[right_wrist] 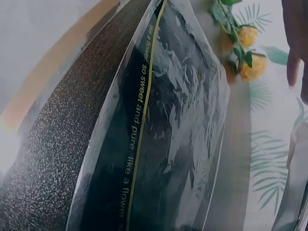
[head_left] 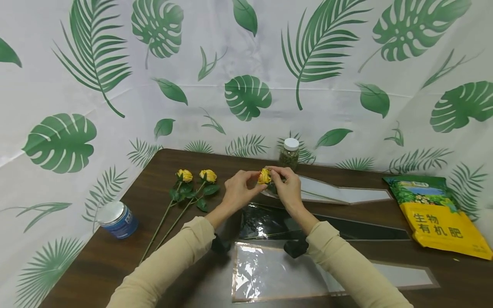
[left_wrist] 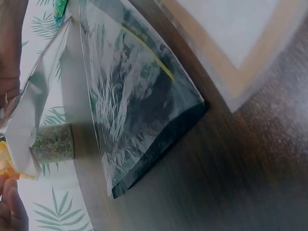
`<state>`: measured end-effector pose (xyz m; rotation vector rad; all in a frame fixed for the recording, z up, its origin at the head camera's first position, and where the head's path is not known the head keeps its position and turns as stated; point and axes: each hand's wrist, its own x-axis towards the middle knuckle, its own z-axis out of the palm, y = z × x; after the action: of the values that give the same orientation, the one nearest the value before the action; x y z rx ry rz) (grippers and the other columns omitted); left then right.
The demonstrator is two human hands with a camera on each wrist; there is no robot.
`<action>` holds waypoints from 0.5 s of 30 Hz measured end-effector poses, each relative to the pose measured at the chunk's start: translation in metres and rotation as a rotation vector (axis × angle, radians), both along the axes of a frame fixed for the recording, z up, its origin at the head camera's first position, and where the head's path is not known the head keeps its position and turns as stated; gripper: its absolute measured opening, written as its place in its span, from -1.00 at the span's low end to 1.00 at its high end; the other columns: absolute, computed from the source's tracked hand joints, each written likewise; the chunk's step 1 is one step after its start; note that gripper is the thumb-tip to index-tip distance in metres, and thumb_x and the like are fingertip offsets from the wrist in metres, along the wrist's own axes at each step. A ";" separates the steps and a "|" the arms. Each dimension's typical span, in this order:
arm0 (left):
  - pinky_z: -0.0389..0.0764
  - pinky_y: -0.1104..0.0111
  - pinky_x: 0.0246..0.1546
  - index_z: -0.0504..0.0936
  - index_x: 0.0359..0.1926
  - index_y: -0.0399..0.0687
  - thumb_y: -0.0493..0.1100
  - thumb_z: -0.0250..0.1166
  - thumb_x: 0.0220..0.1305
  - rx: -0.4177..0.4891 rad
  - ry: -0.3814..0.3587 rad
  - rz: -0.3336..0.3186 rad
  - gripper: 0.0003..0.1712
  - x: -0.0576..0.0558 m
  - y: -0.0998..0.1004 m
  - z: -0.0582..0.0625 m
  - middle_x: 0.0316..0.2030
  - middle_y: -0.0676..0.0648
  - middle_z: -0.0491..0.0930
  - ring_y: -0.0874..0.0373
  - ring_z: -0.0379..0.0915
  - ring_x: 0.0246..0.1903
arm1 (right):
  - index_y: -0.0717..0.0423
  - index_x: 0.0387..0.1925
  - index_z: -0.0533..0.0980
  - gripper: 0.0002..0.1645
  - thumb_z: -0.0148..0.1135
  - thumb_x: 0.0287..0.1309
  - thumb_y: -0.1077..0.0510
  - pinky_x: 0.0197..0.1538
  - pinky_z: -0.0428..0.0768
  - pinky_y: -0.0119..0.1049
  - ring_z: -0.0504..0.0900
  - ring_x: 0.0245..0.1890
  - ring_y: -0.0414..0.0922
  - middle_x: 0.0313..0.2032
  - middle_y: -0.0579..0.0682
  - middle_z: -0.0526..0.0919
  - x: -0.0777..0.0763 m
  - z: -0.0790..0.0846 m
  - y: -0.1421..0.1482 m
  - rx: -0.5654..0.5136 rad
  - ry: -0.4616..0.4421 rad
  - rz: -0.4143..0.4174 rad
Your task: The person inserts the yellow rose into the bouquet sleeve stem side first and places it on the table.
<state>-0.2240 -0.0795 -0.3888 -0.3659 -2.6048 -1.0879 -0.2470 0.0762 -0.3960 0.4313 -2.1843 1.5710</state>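
A yellow rose (head_left: 264, 176) is held up between both hands over the back of the table. My left hand (head_left: 239, 187) pinches its left side with thumb and forefinger. On the other side, the thumb and fingers of my right hand (head_left: 286, 187) grip the bloom's right edge. A white clear-fronted flower sleeve (head_left: 323, 190) lies below the right hand, its narrow end pointing right. The left wrist view shows the orange-yellow bloom (left_wrist: 7, 161) beside the sleeve's wide end (left_wrist: 26, 144). In the right wrist view, the right hand's fingers are out of frame.
Two yellow roses (head_left: 185, 175) with long stems lie at left, near a blue tin (head_left: 117, 219). A black printed sleeve (head_left: 269, 222) and another clear sleeve (head_left: 277, 269) lie in front. Behind stands a white-lidded jar (head_left: 289, 154); a yellow-green fertilizer bag (head_left: 439, 218) lies at right.
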 end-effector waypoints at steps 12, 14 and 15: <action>0.17 0.21 -0.26 0.50 0.14 -0.04 0.07 0.45 0.00 -0.030 -0.053 -0.006 -0.32 0.000 0.003 -0.002 -0.21 -0.01 0.63 0.11 0.46 -0.35 | 0.32 -0.12 0.61 -0.76 0.16 0.23 0.29 -0.29 0.42 -0.51 0.55 -0.28 0.05 -0.20 0.23 0.64 0.008 0.007 -0.006 -0.025 -0.004 0.014; 0.18 0.21 -0.26 0.50 0.12 -0.05 0.07 0.46 0.00 -0.030 -0.058 -0.002 -0.33 0.000 0.006 -0.002 -0.25 -0.02 0.60 0.08 0.48 -0.30 | 0.26 -0.13 0.63 -0.77 0.17 0.24 0.25 -0.30 0.43 -0.50 0.55 -0.29 0.03 -0.23 0.19 0.64 0.003 0.000 -0.004 -0.020 0.003 0.018; 0.18 0.21 -0.26 0.50 0.11 -0.06 0.07 0.45 0.00 -0.031 -0.061 -0.002 -0.34 -0.001 0.007 -0.002 -0.27 -0.02 0.59 0.09 0.48 -0.30 | 0.23 -0.13 0.64 -0.77 0.17 0.24 0.23 -0.30 0.44 -0.49 0.56 -0.30 0.01 -0.24 0.17 0.64 0.003 0.000 -0.003 -0.015 0.002 0.021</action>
<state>-0.2246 -0.0726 -0.3913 -0.3471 -2.6779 -1.0765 -0.2442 0.0730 -0.3958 0.4521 -2.1716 1.5968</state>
